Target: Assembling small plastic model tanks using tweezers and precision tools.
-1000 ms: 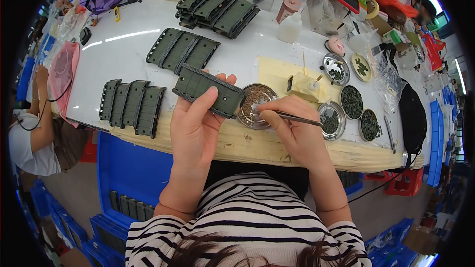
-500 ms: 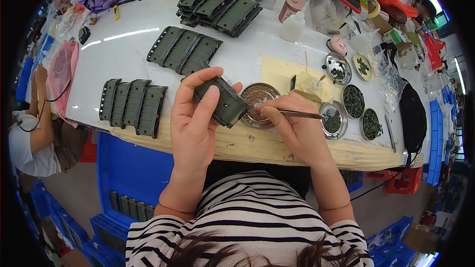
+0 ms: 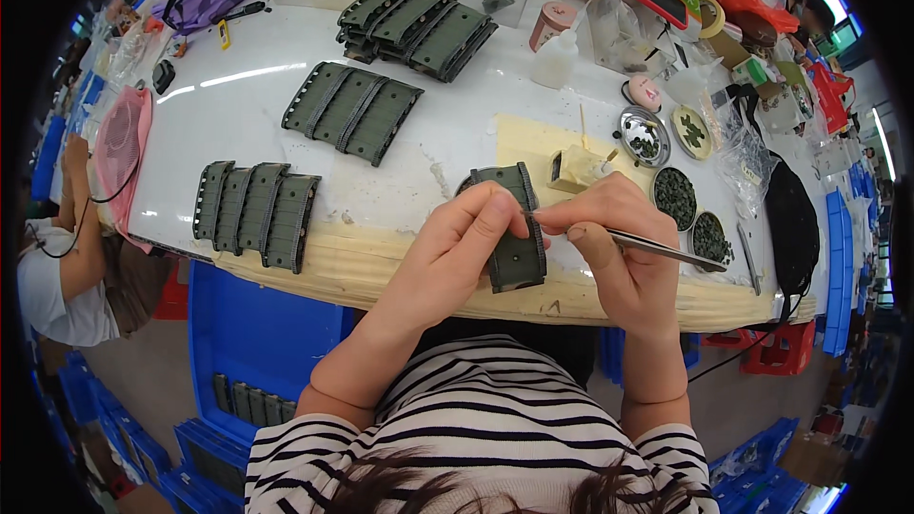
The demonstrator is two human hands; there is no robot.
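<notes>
My left hand [image 3: 447, 252] is closed on a small dark green panel [image 3: 514, 265] with a ribbed strip along its side, its fingers gripping the left edge. The panel stands tilted just above the table's front edge and covers most of a round dish. My right hand [image 3: 633, 262] is closed around slim metal tweezers [image 3: 671, 250], whose broad end points right. Its thumb and forefinger meet the panel's right edge, close to my left fingertips. Whether a tiny part sits between the fingertips is too small to tell.
Similar green panels lie at left [image 3: 255, 214], in the middle [image 3: 350, 109] and in a stack behind [image 3: 414, 29]. Small dishes of dark green bits [image 3: 674, 198] stand at right, near a second pair of tweezers [image 3: 751, 257]. A blue crate [image 3: 262, 324] sits below the table; another person [image 3: 71, 266] is at far left.
My left hand has brought the panel down and to the right, over the dish of brown grains. My right hand has left that dish, moved right, and now meets the panel's edge.
</notes>
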